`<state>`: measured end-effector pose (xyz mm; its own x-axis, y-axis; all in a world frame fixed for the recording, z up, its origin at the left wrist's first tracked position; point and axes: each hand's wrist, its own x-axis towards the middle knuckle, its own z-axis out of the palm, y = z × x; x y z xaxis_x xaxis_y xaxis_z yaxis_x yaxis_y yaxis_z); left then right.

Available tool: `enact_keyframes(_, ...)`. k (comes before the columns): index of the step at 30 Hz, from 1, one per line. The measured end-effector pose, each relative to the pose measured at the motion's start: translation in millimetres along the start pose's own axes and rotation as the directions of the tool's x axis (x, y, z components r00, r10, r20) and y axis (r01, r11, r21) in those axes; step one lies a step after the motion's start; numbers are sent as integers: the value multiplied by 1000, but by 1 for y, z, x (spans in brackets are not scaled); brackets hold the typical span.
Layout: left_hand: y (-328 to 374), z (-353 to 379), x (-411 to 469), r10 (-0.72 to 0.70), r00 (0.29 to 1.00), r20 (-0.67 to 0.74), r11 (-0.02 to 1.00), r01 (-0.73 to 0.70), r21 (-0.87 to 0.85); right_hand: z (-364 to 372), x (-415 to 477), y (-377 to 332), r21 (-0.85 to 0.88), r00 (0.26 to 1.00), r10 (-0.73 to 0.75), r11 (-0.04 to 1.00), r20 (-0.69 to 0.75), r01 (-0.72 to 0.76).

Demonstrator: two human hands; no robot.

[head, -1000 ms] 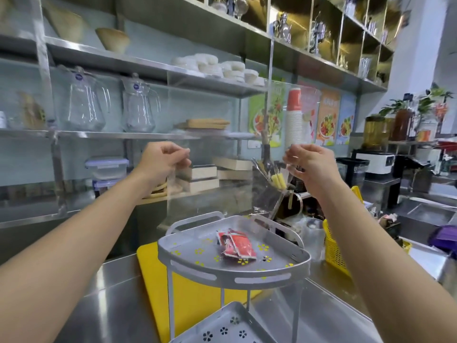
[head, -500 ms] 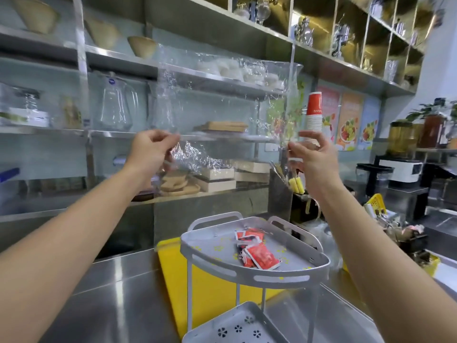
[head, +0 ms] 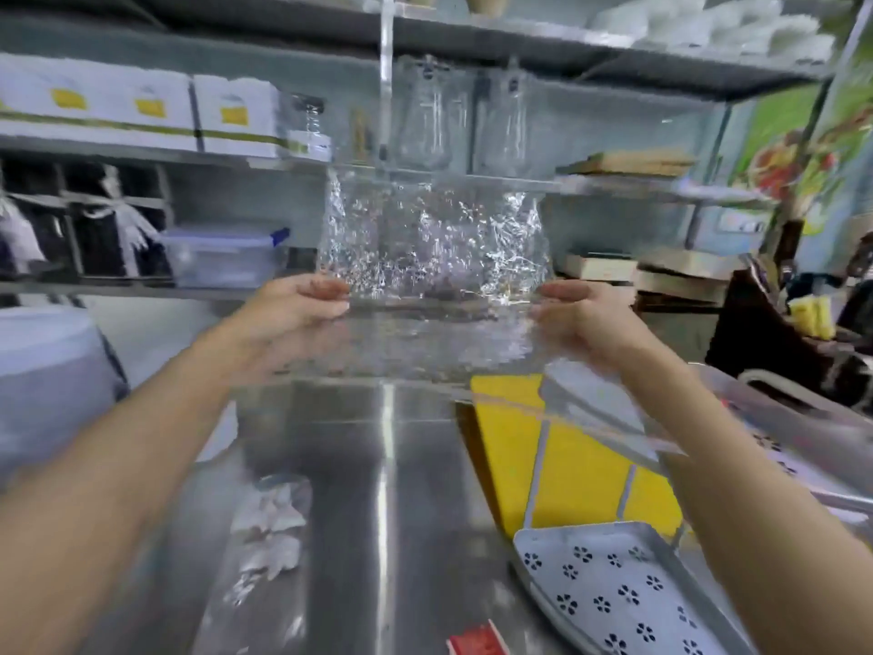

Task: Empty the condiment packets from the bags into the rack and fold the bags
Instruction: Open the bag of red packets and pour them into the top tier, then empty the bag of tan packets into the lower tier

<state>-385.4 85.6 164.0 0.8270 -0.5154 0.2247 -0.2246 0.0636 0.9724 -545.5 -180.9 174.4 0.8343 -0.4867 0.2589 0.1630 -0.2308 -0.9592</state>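
Left hand: the left hand (head: 293,307) is up at mid-height, thumb and curled fingers pinching the left edge of the clear bag (head: 434,243).
Right hand: the right hand (head: 583,316) mirrors it, clamped on the bag's right edge, and the two hands are well apart with the film between them.
Bag position: it's in the air above the steel counter (head: 387,465), left of the rack (head: 557,541).
In the way: a lower flap of the film trails down and right over the right forearm, veiling part of the yellow board (head: 571,470).
Counter: crumpled clear plastic (head: 271,522) lies near left, and a red packet (head: 475,642) sits at the near edge, just beside the rack's lower tray.
Rack: flower-punched grey trays stand on the yellow board, the upper tray blurred behind the right arm.
Far side: glass jugs (head: 427,120) show through the bag, with white boxes (head: 141,111) and a lidded container (head: 222,257) to the left.
Bag look: transparent, heavily crinkled, glinting, standing upright above the fingers, no packets visible inside.
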Motion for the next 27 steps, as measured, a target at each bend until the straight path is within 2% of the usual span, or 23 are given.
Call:
enact_keyframes(2,-29,-30,-16,-123,987,100,991,117,57,29,0,28,-105,993,52,994,102,-41)
enact_keyframes(7,-105,-69,-55,-297,946,128,945,272,181,82,-11,111,-218,945,193,966,265,-136)
enact_keyframes(10,-156,-74,-75,-439,890,125,888,409,212,98,-29,164,-395,915,303,900,267,-183)
enact_keyframes(13,-205,-63,-92,-507,855,111,849,472,237,104,-48,212,-527,858,471,791,204,-309)
enact_keyframes(15,-234,-53,-102,-552,825,121,818,507,273,105,-60,239,-623,829,529,714,181,-319)
enact_keyframes(20,-281,-34,-121,-604,786,130,747,502,436,110,-88,278,-714,783,605,612,146,-340)
enact_keyframes(25,-295,-31,-125,-627,768,129,627,400,668,117,-93,293,-858,774,613,473,159,-198)
enact_keyframes(27,-292,-35,-120,-639,756,142,582,355,732,116,-86,290,-907,736,655,396,173,-140)
